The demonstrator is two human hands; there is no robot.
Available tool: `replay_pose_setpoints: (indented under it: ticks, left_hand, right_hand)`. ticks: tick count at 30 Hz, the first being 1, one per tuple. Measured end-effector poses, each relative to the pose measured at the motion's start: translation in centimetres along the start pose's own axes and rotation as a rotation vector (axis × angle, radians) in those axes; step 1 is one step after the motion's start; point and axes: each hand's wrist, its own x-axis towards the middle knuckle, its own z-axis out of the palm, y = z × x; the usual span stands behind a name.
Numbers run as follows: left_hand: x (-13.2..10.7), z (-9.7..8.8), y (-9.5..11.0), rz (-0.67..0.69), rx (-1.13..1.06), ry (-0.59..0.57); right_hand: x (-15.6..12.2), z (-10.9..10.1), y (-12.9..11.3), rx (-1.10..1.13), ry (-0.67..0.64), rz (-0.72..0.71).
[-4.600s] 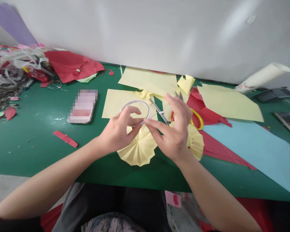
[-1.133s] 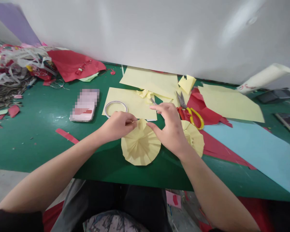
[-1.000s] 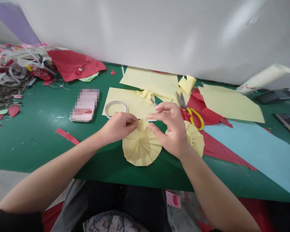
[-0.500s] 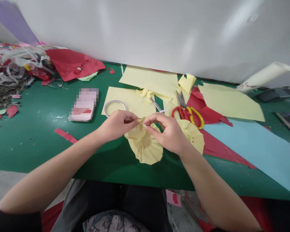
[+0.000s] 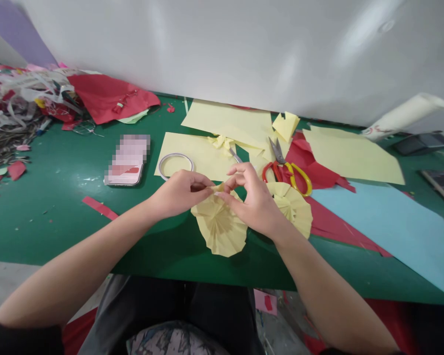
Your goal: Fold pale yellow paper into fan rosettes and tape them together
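A pleated yellow paper fan lies near the front edge of the green table. My left hand pinches the fan's upper edge from the left. From the right, my right hand meets it, thumb and forefinger closed on the same top edge. A second yellow fan sits just right of my right hand. The ring of tape rests on a yellow sheet behind my left hand.
Red-and-yellow scissors and a small metal tool lie behind the fans. A phone is at left. Yellow, red and light blue paper cover the right side. Paper scraps pile up far left; a white roll lies far right.
The tape ring went from my hands down onto the yellow sheet. Both hands then closed in on the fan's top edge, and the fan has lifted and bunched slightly there.
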Motion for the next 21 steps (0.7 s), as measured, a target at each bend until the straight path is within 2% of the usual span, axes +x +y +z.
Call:
replay_pose_setpoints:
  ticks: [21]
  left_hand:
    - [-0.20,0.30,-0.04,0.064,0.076,0.001]
  right_hand:
    - [0.03,0.32,-0.10,-0.085,0.046,0.055]
